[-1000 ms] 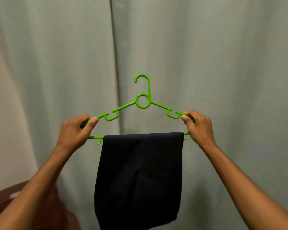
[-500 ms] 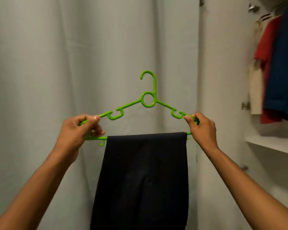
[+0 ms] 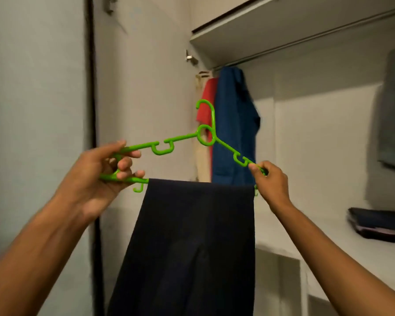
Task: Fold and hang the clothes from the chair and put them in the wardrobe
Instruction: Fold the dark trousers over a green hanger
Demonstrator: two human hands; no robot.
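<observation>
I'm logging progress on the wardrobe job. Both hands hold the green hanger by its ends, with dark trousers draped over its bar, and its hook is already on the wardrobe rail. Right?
Not quite. The head view shows the green hanger with its hook free in the air, well below the wardrobe rail. The rest stands: left hand and right hand grip its ends, dark trousers draped over its bar.

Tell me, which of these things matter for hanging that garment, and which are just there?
In use: green hanger, dark trousers draped over it, left hand, right hand, wardrobe rail.
Just there: blue garment, red garment, folded pile.
</observation>
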